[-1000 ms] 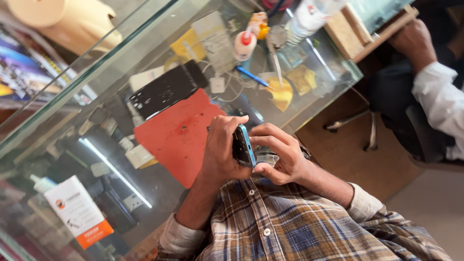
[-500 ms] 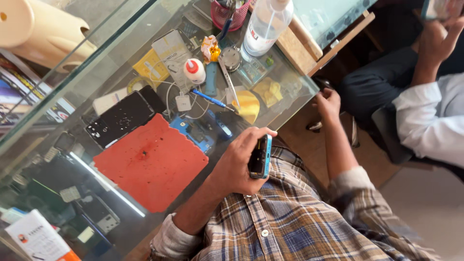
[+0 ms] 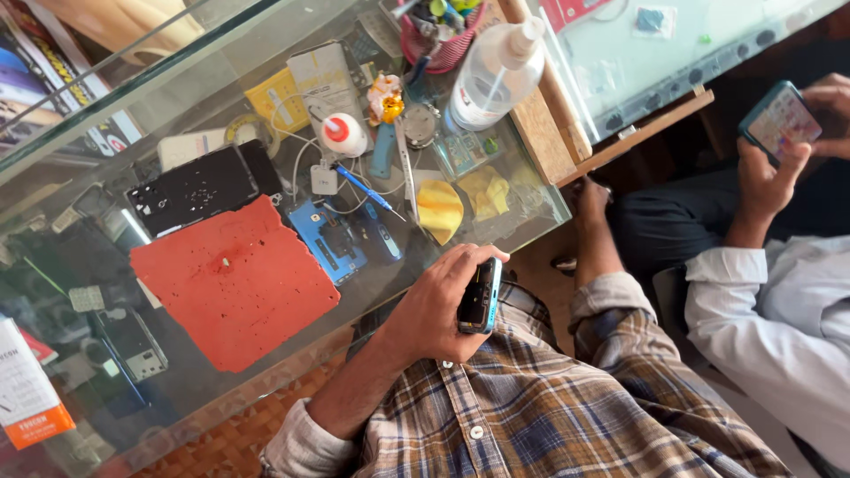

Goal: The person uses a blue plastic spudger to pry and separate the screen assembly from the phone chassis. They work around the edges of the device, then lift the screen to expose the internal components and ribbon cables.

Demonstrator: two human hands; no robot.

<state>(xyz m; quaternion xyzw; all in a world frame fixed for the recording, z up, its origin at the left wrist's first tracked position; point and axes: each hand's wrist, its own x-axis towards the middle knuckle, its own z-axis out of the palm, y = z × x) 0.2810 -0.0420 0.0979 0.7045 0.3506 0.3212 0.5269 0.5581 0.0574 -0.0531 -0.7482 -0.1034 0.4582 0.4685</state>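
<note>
The right hand (image 3: pixel 591 196) has left the blue phone (image 3: pixel 480 297) and reaches down past the glass counter (image 3: pixel 522 190) edge (finger spread unclear). The left hand (image 3: pixel 440 305) clasps the phone edge-on, long axis toward the counter, near its edge.

Right hand (image 3: pixel 591 205) now off the phone (image 3: pixel 480 296) and stretched down past the counter edge (image 3: pixel 531 232), left hand (image 3: pixel 440 305) alone gripping the phone (both held it a second ago), neighbour's hand (image 3: pixel 766 177) and phone (image 3: pixel 777 119) newly in view.
</note>
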